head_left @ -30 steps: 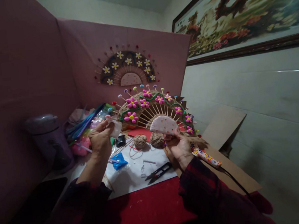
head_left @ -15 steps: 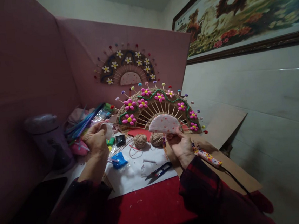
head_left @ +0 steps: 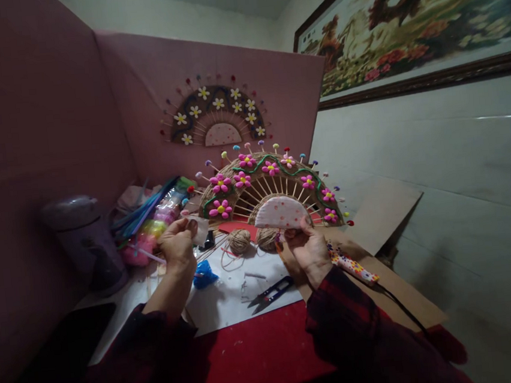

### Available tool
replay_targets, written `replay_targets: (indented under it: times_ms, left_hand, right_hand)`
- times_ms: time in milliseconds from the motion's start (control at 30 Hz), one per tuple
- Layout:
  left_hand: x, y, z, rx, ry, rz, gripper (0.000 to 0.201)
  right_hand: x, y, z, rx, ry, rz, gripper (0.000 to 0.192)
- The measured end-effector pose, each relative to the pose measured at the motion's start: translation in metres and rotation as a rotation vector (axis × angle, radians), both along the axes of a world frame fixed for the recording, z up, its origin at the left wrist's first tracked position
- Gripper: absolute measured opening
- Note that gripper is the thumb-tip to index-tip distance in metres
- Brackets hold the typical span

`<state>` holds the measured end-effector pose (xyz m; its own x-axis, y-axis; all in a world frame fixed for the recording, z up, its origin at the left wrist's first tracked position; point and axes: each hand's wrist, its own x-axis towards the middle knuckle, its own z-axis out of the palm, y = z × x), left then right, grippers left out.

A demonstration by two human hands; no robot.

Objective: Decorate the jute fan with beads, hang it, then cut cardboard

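My right hand point(head_left: 310, 251) holds a fan-shaped craft piece point(head_left: 270, 193) upright by its white dotted half-disc base. The fan has stick ribs, twine weaving, pink flowers, a green wavy cord and coloured beads on the stick tips. My left hand point(head_left: 178, 244) is raised to the left of the fan and pinches a small white piece point(head_left: 199, 229). Below the hands on white paper lie two twine balls point(head_left: 239, 240), black thread snips point(head_left: 272, 291) and a blue packet point(head_left: 204, 276).
A similar fan with white flowers point(head_left: 216, 116) hangs on the pink board behind. At the left stand a grey jug point(head_left: 82, 239) and a pile of coloured craft materials point(head_left: 152, 216). A dotted glue gun point(head_left: 350, 265) lies on brown cardboard point(head_left: 396, 289) at the right. A framed picture point(head_left: 415, 19) hangs on the wall.
My left hand moved down and to the right with the white piece, closer to the fan. The fan stays raised in my right hand, tilted slightly differently.
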<state>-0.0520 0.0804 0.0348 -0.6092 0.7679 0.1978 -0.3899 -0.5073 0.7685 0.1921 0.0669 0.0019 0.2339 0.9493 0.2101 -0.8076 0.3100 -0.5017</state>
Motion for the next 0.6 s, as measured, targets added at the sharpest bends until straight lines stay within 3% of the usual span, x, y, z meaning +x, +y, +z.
replay_targets:
  times_ms: [333,600]
  left_hand:
    - [-0.001,-0.002,-0.004,0.066,-0.011,-0.059,0.016]
    - [-0.007,-0.016,0.006,0.127,0.052,-0.195,0.023]
  right_hand:
    - [-0.001,0.004,-0.005,-0.075,0.088,0.081,0.012]
    - [0.0,0.006,-0.004,-0.025,0.019,0.032,0.012]
